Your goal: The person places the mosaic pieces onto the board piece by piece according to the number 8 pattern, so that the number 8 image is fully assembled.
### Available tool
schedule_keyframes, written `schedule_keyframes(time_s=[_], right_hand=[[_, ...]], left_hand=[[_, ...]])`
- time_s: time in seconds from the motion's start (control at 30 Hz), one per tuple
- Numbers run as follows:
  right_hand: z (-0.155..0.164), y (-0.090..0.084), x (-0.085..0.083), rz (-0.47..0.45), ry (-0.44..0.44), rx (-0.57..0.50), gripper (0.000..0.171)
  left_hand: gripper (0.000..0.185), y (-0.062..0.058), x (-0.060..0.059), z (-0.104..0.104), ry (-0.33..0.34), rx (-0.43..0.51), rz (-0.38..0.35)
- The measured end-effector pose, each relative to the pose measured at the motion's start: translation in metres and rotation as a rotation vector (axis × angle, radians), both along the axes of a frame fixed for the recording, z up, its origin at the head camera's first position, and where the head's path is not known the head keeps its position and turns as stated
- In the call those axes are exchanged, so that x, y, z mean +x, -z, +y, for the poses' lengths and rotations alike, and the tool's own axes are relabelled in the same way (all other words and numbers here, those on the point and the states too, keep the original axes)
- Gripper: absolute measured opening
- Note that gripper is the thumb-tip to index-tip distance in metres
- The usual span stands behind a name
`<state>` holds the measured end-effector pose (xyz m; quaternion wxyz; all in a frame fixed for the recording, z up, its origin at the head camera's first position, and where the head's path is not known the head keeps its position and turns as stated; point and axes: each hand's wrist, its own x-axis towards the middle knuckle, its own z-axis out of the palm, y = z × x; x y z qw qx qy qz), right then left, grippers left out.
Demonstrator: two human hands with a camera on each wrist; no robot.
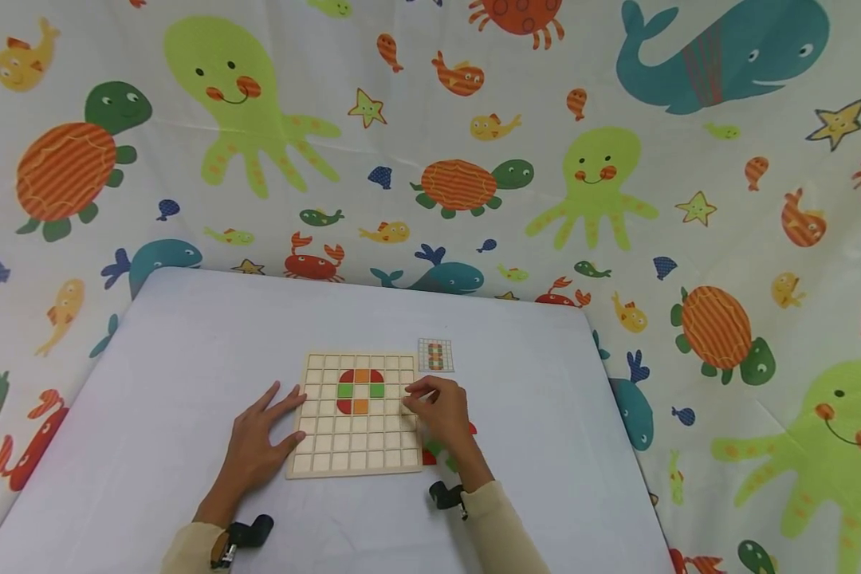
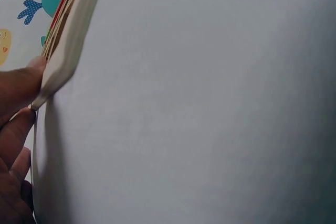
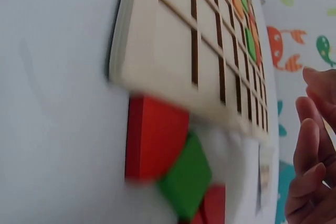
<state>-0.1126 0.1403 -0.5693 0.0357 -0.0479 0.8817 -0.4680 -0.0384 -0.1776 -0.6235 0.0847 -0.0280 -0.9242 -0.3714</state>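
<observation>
A square wooden grid board [image 1: 351, 461] lies on the white table. Red, orange and green pieces [image 1: 361, 375] form a partial ring in its cells, with the cell at the ring's lower right bare. My left hand [image 1: 254, 442], fingers spread, rests at the board's left edge; its fingertips [image 2: 37, 64] touch the edge in the left wrist view. My right hand [image 1: 441, 410] hovers over the board's right edge, fingers bent and fingertips slightly apart. No piece shows between those fingertips [image 3: 311, 77] in the right wrist view.
Loose red and green pieces [image 3: 157, 137] lie beside the board's right edge, partly under my right forearm in the head view. A small printed pattern card [image 1: 435, 355] lies by the upper right corner. A curtain with sea animals [image 1: 416, 96] hangs behind the table.
</observation>
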Motion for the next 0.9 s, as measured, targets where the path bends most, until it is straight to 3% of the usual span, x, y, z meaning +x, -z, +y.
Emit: schedule_keyframes(time_s=[0.53,0.9], right_hand=[[0.085,0.001,0.015,-0.129,0.248,0.120,0.010],[0.104,0.011,0.021,-0.218,0.210,0.223,0.016]], left_hand=[[0.062,-0.001,-0.001,-0.001,0.005,0.012,0.001],[0.064,-0.001,-0.002,-0.002,0.011,0.011,-0.007]])
